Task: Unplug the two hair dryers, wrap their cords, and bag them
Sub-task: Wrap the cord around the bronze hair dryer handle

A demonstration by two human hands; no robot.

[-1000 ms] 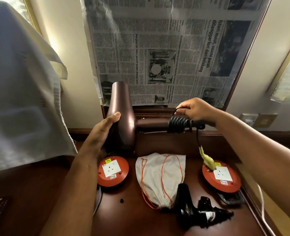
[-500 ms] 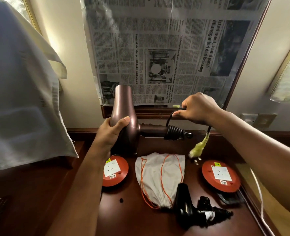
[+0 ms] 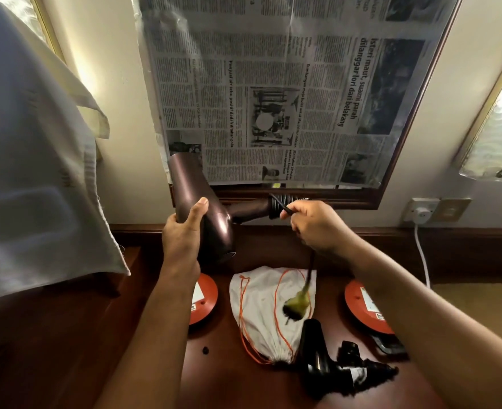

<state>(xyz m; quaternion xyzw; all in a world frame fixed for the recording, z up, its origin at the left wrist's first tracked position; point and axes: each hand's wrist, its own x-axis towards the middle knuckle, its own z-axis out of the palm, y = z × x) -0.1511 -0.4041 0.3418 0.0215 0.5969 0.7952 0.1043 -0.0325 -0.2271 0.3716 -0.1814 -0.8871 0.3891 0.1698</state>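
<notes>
Brown hair dryer (image 3: 211, 219) is up in the air above the wooden table (image 3: 229, 376). The left hand (image 3: 184, 231) has its fingers wrapped tight round the fat, smooth, shiny body. The right hand (image 3: 317, 224) pinches the thin black cord (image 3: 282, 205) beside the coils on the handle. The cord looks soft and bendy, and its plug (image 3: 295, 304) dangles over the white cloth bag (image 3: 270, 308) with orange strings. I think the dryer is hard, a bit heavy and slippery, so the body is a good place to hold. A black hair dryer (image 3: 329, 367) lies beside the bag.
</notes>
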